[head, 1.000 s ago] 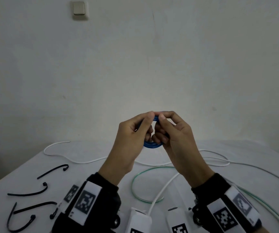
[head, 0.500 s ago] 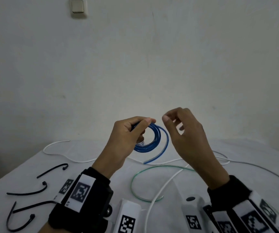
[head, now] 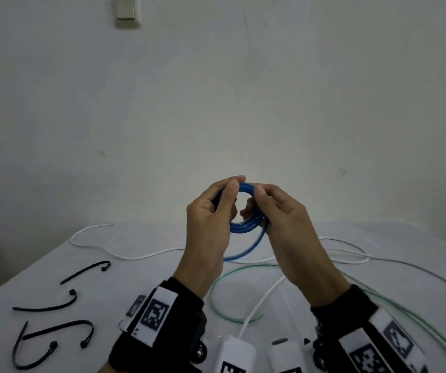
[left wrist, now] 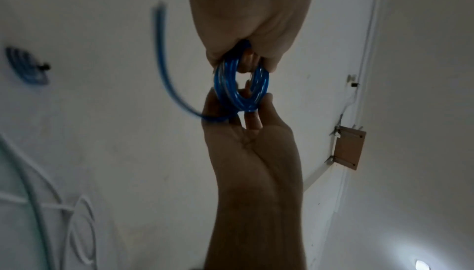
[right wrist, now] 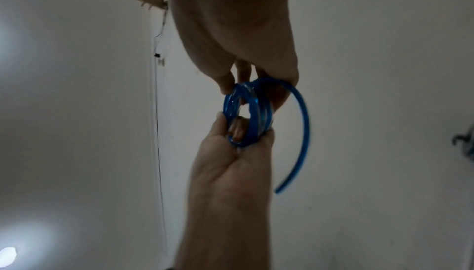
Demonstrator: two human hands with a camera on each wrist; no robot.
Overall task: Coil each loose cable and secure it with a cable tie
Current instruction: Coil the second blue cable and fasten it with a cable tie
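A blue cable (head: 246, 228), wound into a small coil, is held up above the table between both hands. My left hand (head: 233, 184) pinches the coil's left side with thumb and fingers. On the coil's right side my right hand (head: 259, 195) grips it with its thumb on top. One loose blue tail (head: 243, 253) hangs down from the coil. In the left wrist view the coil (left wrist: 241, 88) sits between my left hand (left wrist: 243, 116) below and the right hand above. The right wrist view shows the coil (right wrist: 246, 112) and its free tail (right wrist: 304, 132).
Several black cable ties (head: 86, 271) lie on the white table (head: 157, 238) at the left. A loose white cable (head: 125, 255) and a green cable (head: 215, 292) run under and right of my hands. A tied blue coil (left wrist: 25, 67) lies farther off.
Half a second ago my right hand had let go and hung apart from the coil. It has come back and grips the coil's right side again.
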